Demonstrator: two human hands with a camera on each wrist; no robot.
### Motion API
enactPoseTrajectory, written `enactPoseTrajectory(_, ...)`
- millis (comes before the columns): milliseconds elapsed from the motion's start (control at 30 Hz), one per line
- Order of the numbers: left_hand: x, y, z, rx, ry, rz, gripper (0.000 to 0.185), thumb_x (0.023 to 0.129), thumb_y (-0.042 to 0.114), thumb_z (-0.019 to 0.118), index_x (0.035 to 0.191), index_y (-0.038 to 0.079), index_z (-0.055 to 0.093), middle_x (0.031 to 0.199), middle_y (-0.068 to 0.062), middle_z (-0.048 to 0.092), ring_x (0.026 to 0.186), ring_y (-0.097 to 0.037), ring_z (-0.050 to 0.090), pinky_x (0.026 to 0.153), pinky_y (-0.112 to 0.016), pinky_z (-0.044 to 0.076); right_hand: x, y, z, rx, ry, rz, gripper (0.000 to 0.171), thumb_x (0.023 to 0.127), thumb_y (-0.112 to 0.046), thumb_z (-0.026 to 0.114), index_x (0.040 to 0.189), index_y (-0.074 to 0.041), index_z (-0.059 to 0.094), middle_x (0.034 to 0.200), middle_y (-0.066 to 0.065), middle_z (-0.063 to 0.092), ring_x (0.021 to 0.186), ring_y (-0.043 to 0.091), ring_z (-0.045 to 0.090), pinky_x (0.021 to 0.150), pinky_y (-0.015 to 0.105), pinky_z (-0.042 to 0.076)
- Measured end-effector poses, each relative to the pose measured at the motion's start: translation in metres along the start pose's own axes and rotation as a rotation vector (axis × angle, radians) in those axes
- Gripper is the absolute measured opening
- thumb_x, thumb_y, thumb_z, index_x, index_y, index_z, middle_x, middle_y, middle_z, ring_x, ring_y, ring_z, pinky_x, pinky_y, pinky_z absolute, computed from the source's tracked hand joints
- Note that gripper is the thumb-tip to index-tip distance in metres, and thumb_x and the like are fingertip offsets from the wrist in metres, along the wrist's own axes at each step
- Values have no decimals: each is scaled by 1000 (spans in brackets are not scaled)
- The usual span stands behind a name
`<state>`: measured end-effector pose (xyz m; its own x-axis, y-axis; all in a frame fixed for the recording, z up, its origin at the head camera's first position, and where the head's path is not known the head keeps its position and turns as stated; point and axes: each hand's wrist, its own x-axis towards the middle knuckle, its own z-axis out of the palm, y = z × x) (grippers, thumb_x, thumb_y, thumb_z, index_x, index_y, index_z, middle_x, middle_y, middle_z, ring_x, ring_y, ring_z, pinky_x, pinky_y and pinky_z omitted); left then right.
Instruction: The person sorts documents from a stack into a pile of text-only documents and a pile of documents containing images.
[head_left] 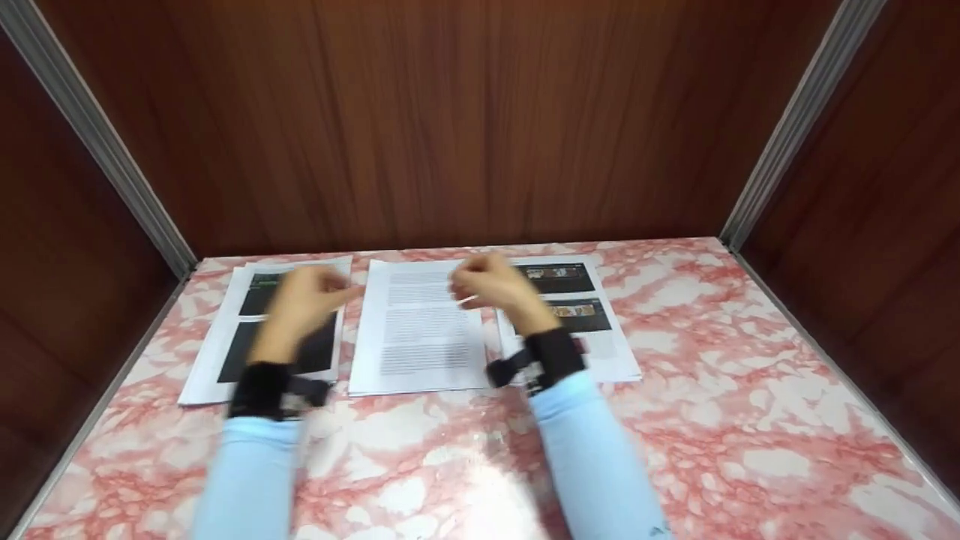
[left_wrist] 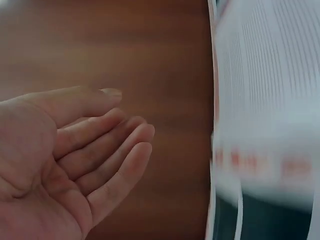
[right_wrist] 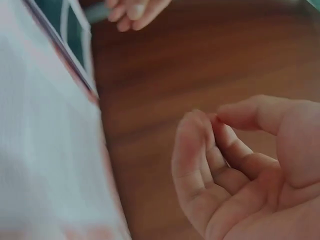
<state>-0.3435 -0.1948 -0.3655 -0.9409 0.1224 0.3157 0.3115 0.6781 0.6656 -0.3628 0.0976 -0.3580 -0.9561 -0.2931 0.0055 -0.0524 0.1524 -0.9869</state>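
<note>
While both hands hover above the paperwork, I read the head view first: three printed sheets lie side by side on the pink marbled table, against the wooden back wall. The left hand hangs over the left sheet, which bears dark pictures; the right hand hangs between the middle text sheet and the right sheet. Both are blurred, and I cannot tell whether either touches paper.

Left wrist view: the left hand is spread, palm showing, fingers relaxed and holding nothing; the text sheet sits off to the side.

Right wrist view: the right hand is loosely curled, thumb tip near the forefinger, with nothing visibly pinched.

Risk, as I judge it: a fast sweep could skid a loose sheet across the smooth top, overlapping its neighbour or creasing an edge.
</note>
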Motion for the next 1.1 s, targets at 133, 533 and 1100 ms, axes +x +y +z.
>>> enactPoseTrajectory(133, -23, -47, -47, 99, 86, -65, 22, 88, 10, 68, 103, -6, 69, 99, -23, 68, 90, -34, 62, 81, -47, 47, 19, 8, 58, 46, -43, 16, 18, 90, -5, 59, 100, 9, 63, 91, 20, 66, 86, 33, 66, 73, 36, 57)
enactPoseTrajectory(533, -70, -124, -69, 137, 183, -513, 44, 89, 18, 66, 125, -6, 60, 122, -25, 61, 115, -42, 53, 95, -50, 40, 25, 45, 152, -124, -95, 15, 7, 87, -9, 63, 83, -5, 68, 77, 2, 63, 70, 14, 61, 63, 24, 51)
enactPoseTrajectory(1100, -75, -132, -68, 164, 209, -608, 47, 86, 14, 65, 128, -7, 57, 122, -25, 60, 113, -44, 52, 94, -52, 40, 24, 59, 180, -334, -97, -53, 7, 86, -14, 65, 90, -11, 70, 77, -4, 63, 69, 10, 58, 67, 24, 47)
